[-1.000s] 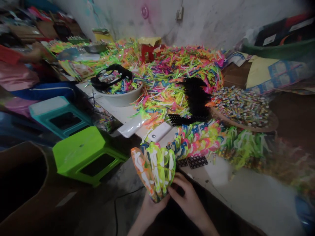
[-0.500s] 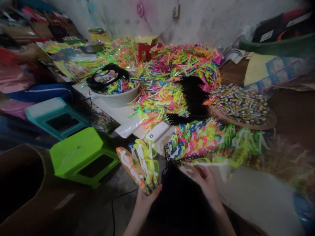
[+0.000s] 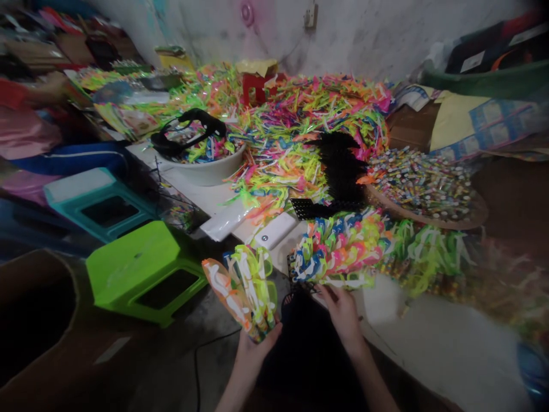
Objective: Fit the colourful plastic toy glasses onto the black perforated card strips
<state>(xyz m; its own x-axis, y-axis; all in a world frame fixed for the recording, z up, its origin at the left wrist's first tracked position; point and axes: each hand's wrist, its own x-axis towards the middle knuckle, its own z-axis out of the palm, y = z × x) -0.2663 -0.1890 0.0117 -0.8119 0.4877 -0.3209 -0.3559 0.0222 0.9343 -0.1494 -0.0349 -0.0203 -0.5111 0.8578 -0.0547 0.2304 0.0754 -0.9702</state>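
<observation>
Hands well apart, left and right worked near the front edge of the tabletop [image 3: 416, 332]. The left hand [image 3: 256, 345] was curled firmly round the lower ends of a bunch [image 3: 251, 286] of orange and yellow-and-white pieces, held up off the surface and fanned at the top. That low grip looked sound: the fan kept the upper parts spread, so one piece might be drawn off without dragging the others, while a harder squeeze could have bent such thin-looking shapes. Farther right and beyond, a white device [image 3: 277, 230] lay flat; the bunch was best kept clear of it. Next came a black grid [image 3: 306, 287], showing at the near left corner beneath packed rows [image 3: 343, 243] of coloured pieces. At its front, the right hand [image 3: 343, 315] reached in, fingers only slightly parted, by the left end of a yellow-and-white piece [image 3: 349, 280] along the rows' near side. Whether the fingertips pinched it could not be told. A light touch close to that end seemed wisest, with the wrist low, since brushing the neighbours could have tipped them askew.
</observation>
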